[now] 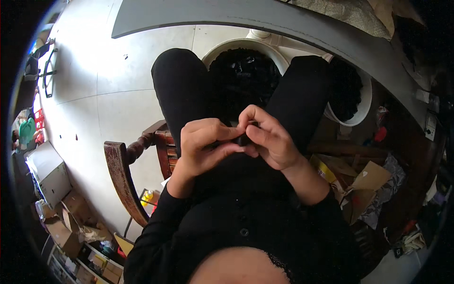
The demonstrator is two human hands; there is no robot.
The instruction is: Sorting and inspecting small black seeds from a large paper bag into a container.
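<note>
1. You are sitting on a wooden chair [124, 175], with both hands meeting over your lap, between your black-clad knees.
2. Your left hand [204, 147] is curling its fingers inward, thumb and forefinger pinching a small dark part [243, 139] from the left.
3. Your right hand [269, 139] is pinching the same part from the right, fingertips bent down onto it and touching the left hand's fingertips.
4. The part is sitting between the two sets of fingertips, mostly hidden by them; you cannot tell its shape.
5. Just beyond your hands, a white bucket [246, 47] is standing between your knees, filled with black pieces.
6. A second white bucket [362, 106], also holding black pieces, is standing just beside your right knee under the grey table edge [283, 21].
7. To your right, brown cardboard flaps [371, 177] and a yellow package [324, 170] are lying on the floor, with crumpled silver foil [390, 187] next to them.
8. To your lower left, open cardboard boxes [71, 217] are crowding the pale tiled floor [109, 90], and a grey box [47, 170] is sitting near them.
</note>
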